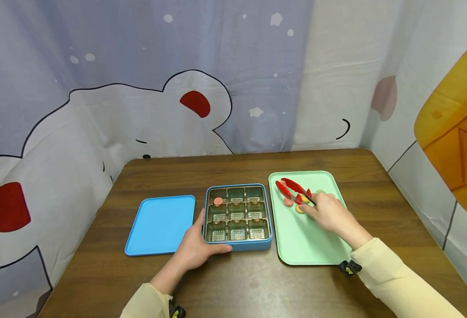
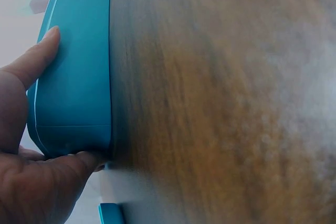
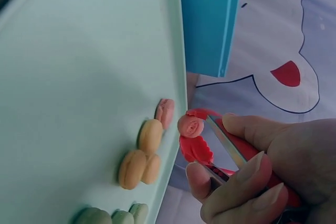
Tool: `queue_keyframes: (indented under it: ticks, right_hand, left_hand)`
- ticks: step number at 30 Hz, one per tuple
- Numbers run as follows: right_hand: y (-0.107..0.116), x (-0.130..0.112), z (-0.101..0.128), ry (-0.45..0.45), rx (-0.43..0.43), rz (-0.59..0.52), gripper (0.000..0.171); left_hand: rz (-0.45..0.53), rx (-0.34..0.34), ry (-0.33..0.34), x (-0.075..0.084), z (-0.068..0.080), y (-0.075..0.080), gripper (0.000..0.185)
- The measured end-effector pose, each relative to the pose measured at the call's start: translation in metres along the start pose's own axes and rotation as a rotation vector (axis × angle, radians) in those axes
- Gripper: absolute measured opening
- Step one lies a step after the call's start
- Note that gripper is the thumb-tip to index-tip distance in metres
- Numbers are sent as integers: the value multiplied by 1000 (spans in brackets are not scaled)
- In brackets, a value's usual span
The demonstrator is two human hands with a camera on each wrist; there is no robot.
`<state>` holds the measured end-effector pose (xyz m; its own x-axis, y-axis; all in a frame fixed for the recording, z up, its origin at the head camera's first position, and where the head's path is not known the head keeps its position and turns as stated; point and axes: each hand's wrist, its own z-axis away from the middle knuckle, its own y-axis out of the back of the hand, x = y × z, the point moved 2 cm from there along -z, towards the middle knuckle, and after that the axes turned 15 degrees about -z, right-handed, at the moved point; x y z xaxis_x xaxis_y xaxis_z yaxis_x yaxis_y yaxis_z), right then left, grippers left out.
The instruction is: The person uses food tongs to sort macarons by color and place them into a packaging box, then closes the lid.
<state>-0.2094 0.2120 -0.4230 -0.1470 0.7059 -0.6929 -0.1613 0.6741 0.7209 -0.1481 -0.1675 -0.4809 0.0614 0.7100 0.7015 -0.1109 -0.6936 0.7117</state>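
Bear-print curtain encloses brown wooden table [image 1: 249,287]; left hand [image 1: 195,249] grips near corner of blue compartment box [image 1: 238,214], right hand [image 1: 328,214] clamps red tongs [image 1: 293,190] over green tray [image 1: 301,243], pinching pink sweet [image 3: 190,126].

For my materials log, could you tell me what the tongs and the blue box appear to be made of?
The tongs look like glossy red plastic or silicone tips on a bare metal strip that glints in the right wrist view. The blue box seems to be painted tin or hard plastic, smooth and satin, with thin rolled-looking edges.
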Motion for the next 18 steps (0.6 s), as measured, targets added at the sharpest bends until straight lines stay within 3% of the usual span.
queue_keyframes:
  ticks: [18]
  right_hand:
    - [4, 2, 9, -18, -14, 65, 39]
  left_hand:
    - [-28, 8, 9, -2, 0, 0, 142]
